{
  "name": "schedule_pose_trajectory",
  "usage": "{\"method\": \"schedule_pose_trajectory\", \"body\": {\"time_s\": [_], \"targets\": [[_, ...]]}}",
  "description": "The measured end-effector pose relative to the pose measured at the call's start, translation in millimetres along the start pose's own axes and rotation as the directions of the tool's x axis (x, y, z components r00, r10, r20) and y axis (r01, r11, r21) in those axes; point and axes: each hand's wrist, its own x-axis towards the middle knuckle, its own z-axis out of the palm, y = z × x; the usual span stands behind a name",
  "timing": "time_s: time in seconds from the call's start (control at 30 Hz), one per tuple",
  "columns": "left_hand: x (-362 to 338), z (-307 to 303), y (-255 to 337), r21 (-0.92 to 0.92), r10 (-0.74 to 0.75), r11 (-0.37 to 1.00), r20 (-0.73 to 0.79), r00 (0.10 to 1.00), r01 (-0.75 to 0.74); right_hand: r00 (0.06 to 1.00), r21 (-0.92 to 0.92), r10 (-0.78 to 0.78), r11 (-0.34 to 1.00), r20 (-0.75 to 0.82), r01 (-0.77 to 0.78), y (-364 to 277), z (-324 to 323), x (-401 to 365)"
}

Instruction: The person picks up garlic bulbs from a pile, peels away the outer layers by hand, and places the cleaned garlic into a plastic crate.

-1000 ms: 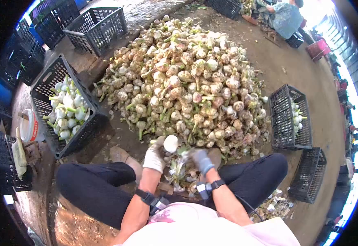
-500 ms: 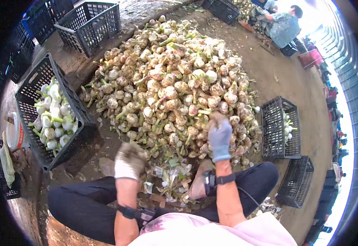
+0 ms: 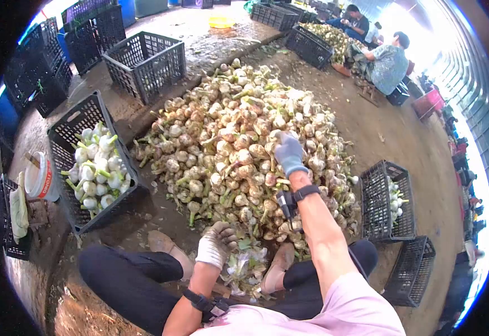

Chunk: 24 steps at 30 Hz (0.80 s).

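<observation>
A large heap of garlic bulbs (image 3: 239, 140) with short cut stems lies on the ground ahead. My right hand (image 3: 289, 152), in a grey-blue glove, reaches onto the heap's upper middle; its fingertips are against the bulbs and partly hidden. My left hand (image 3: 217, 245), in a dirty white glove, hangs over the heap's near edge with fingers curled in; whatever may be inside them is hidden. Below it, between the feet, lie peeled skins (image 3: 247, 266). Cleaned white bulbs (image 3: 96, 168) fill part of a black crate (image 3: 129, 197) at the left.
An empty black crate (image 3: 149, 70) stands behind at the left, near a white bucket (image 3: 40, 178). Black crates (image 3: 387, 201) line the right, one holding white bulbs (image 3: 395, 199). Several people sit at the back right beside another heap (image 3: 331, 39), near a red container (image 3: 428, 104).
My right hand has reached farther forward, up the heap. My left hand has shifted right, and its palm side now faces more into view. The camera's view has tilted upward, showing more background.
</observation>
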Motion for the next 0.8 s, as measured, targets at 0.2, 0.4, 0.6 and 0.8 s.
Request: {"method": "schedule_pose_trajectory", "body": {"time_s": [0.2, 0.4, 0.6, 0.8], "targets": [[3, 0, -10, 0.211, 0.124, 0.971, -0.026, 0.992, -0.116, 0.965, 0.812, 0.256, 0.575, -0.062, -0.100, -45, -88, -89], [-14, 19, -25, 0.277, 0.024, 0.950, 0.397, 0.917, -0.145, 0.817, 0.827, 0.154, -0.203, 0.555, -0.524, -71, -112, -210], [-25, 25, -48, 0.506, 0.232, 0.714, 0.482, 0.845, -0.484, 0.735, 0.775, 0.267, -0.333, 0.623, -0.537, -59, -84, -252], [-37, 28, -59, 0.654, 0.256, 0.410, 0.586, 0.769, -0.636, 0.688, 0.722, 0.257, -0.408, 0.678, -0.559, -60, -101, -251]]}}
